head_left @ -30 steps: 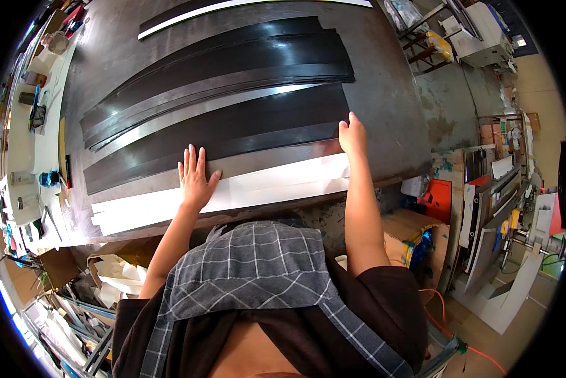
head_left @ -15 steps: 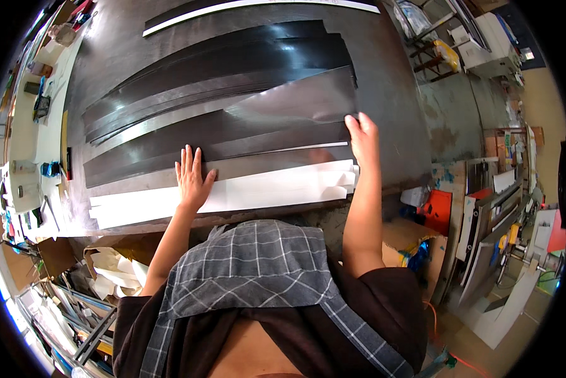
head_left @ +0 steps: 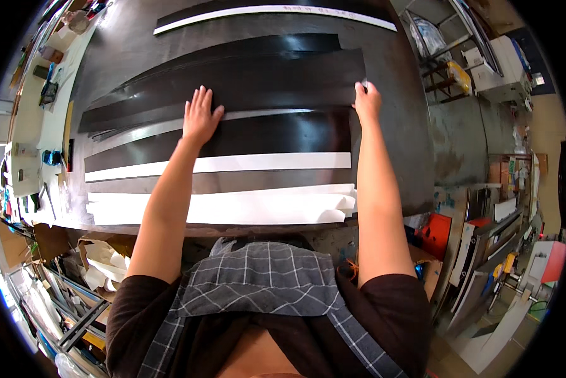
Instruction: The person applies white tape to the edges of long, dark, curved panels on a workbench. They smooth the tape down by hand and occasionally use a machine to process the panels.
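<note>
A long, thin, flexible black sheet (head_left: 283, 79) lies over a fanned pile of similar black sheets (head_left: 232, 50). My left hand (head_left: 201, 116) rests flat with fingers stretched on the sheet's near part. At the sheet's right end, my right hand (head_left: 367, 99) pinches its edge between thumb and fingers. Nearer to me lies another black sheet (head_left: 264, 135) with a white strip (head_left: 270, 162) along its near edge. White strips (head_left: 264, 208), curled at their right ends, lie along the table's front edge.
The dark table (head_left: 396, 138) bears everything. Across its far side lies a black sheet with a white edge (head_left: 276, 10). A pale side bench (head_left: 28, 126) with small tools stands left. Right are a wooden stool (head_left: 443, 79), a red panel (head_left: 435, 234) and leaning boards (head_left: 484, 252).
Both hands have moved away from me, carrying the black sheet from the near sheet onto the far pile. The near sheet's white strip is now uncovered.
</note>
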`<state>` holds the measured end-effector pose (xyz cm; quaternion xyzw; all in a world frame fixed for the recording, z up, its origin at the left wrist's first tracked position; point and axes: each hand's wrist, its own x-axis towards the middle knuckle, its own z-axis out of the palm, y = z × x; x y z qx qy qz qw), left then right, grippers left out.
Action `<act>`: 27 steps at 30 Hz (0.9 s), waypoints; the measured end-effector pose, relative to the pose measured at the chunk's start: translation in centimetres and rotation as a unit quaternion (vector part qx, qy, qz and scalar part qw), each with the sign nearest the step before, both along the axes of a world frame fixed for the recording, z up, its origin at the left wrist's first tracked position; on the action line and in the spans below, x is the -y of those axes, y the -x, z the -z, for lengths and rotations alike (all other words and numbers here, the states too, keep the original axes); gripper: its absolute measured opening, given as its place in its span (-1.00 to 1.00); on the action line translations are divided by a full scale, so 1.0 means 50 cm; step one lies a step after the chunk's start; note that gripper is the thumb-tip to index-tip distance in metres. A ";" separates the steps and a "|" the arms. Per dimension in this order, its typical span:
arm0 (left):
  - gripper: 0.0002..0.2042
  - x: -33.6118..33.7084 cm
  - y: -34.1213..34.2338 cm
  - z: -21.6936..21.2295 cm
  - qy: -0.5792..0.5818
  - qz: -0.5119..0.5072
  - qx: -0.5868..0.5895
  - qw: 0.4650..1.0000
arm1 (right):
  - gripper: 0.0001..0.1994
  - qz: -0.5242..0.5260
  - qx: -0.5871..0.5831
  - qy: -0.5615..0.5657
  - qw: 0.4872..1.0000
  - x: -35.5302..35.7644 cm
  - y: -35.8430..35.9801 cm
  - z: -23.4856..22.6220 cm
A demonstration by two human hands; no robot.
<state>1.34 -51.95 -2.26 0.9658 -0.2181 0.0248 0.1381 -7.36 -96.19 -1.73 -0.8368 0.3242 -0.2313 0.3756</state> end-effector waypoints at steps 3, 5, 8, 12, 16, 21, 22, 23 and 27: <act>-0.38 0.003 -0.035 0.010 -0.006 0.009 0.034 0.999 | -0.60 0.038 -0.024 0.106 0.993 0.016 0.016 0.016; -0.38 0.017 -0.020 -0.006 0.008 0.005 0.108 0.994 | -0.65 -0.005 -0.057 0.170 0.984 0.004 0.068 0.003; -0.40 0.063 0.066 -0.038 0.060 0.062 0.100 0.991 | -0.86 -0.157 -0.220 0.065 0.960 -0.054 0.205 -0.068; -0.62 0.184 0.243 -0.060 0.132 0.234 -0.006 0.963 | -0.87 -0.189 -0.163 0.036 0.968 -0.126 0.335 -0.054; -0.72 0.262 0.346 -0.074 0.086 0.245 -0.131 0.957 | -0.91 -0.172 -0.130 0.054 0.975 -0.144 0.351 -0.046; -0.71 0.272 0.355 -0.061 0.075 0.228 -0.099 0.966 | -0.94 -0.175 -0.115 0.115 0.971 -0.138 0.354 -0.016; -0.71 0.272 0.355 -0.061 0.071 0.229 -0.099 0.966 | -0.94 -0.174 -0.106 0.111 0.973 -0.138 0.354 -0.015; -0.71 0.271 0.356 -0.062 0.073 0.228 -0.098 0.966 | -0.94 -0.173 -0.097 0.108 0.974 -0.138 0.354 -0.014; -0.71 0.269 0.358 -0.059 0.072 0.225 -0.097 0.967 | -0.91 -0.165 -0.087 0.088 0.979 -0.137 0.349 -0.013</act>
